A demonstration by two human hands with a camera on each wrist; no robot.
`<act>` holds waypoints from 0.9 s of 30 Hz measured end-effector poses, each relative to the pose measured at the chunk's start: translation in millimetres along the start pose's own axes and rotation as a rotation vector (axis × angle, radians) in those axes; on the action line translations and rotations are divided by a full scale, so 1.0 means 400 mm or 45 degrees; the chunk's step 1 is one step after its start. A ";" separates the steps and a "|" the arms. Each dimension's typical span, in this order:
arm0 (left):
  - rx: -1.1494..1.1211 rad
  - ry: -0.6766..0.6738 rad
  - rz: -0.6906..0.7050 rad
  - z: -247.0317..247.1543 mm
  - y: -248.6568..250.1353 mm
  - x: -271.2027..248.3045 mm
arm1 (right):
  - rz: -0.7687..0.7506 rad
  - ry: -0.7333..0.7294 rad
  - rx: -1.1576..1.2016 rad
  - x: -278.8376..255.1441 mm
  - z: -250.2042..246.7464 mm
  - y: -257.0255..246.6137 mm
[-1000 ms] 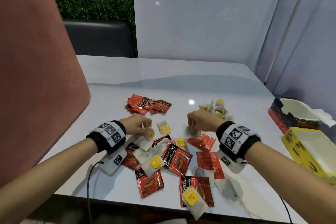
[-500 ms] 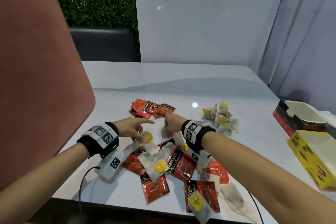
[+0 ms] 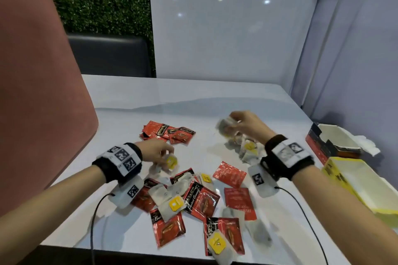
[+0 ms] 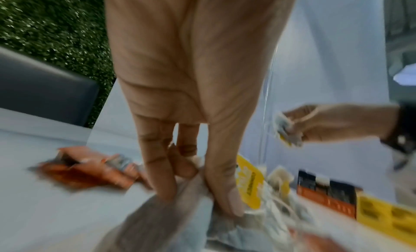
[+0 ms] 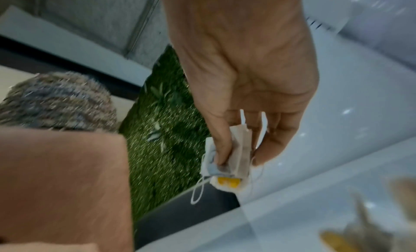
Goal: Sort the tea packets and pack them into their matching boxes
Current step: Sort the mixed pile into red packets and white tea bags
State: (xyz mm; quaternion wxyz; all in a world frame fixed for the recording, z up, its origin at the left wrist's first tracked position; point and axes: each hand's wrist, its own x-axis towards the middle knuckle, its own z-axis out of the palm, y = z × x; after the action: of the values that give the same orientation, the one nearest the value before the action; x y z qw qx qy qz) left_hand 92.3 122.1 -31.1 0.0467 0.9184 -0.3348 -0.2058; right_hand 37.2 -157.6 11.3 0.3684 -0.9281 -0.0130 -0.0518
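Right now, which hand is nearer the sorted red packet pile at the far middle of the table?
Left. The left hand pinches a tea bag just in front of the red packet pile; the right hand holds tea bags off to its right.

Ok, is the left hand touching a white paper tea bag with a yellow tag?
Touching: in the left wrist view, the left hand pinches the white paper tea bag.
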 end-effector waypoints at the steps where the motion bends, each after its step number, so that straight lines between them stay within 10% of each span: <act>1: -0.041 0.066 0.028 -0.029 0.011 -0.010 | 0.032 0.081 0.027 -0.003 -0.038 0.025; 6: -0.191 0.372 0.126 -0.190 0.114 -0.013 | 0.295 0.342 -0.087 0.029 -0.137 0.153; 13: -0.048 0.330 0.176 -0.249 0.282 0.235 | 0.494 0.011 -0.350 0.051 -0.073 0.241; 19: 0.064 0.279 0.219 -0.224 0.366 0.390 | 0.183 -0.010 -0.665 -0.103 -0.084 0.172; 27: 0.141 0.275 0.279 -0.183 0.444 0.448 | 0.012 -0.764 -0.780 -0.366 0.050 0.073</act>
State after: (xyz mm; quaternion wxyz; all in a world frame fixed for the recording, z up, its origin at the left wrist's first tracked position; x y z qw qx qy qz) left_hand 140.4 -132.2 13.2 0.0538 0.8943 -0.4369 -0.0808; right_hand -104.7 -163.2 -38.8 0.0559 -0.9686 -0.0993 0.2209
